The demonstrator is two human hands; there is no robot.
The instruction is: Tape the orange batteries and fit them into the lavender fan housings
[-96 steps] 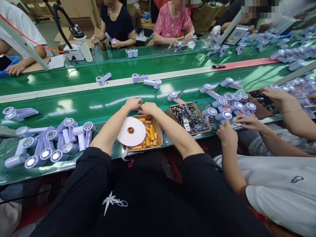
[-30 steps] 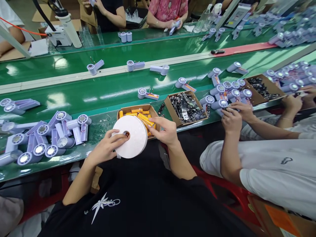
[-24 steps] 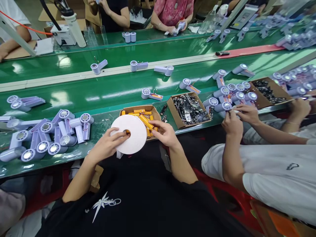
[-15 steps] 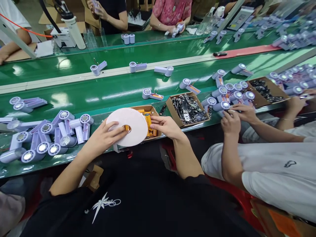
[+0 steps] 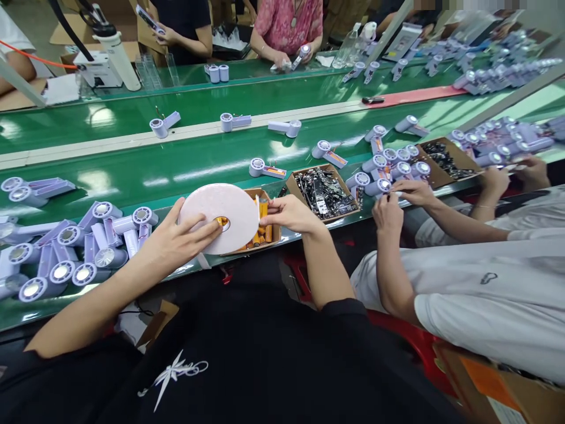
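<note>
Now the orange battery [image 5: 263,208], slanted a moment ago, stands upright by the edge of the white roll [image 5: 200,203], apparently pinched in our right hand [image 5: 291,215], while our left hand [image 5: 176,238] grips the roll over the box [image 5: 276,237], bringing both pieces together.

Hands [image 5: 176,238] at white roll [image 5: 207,203], orange cylinders [image 5: 267,232] in box [image 5: 278,235], green belt [image 5: 189,159]

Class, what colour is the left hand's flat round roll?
The flat round roll is pinkish white, clearest in the head view.
</note>
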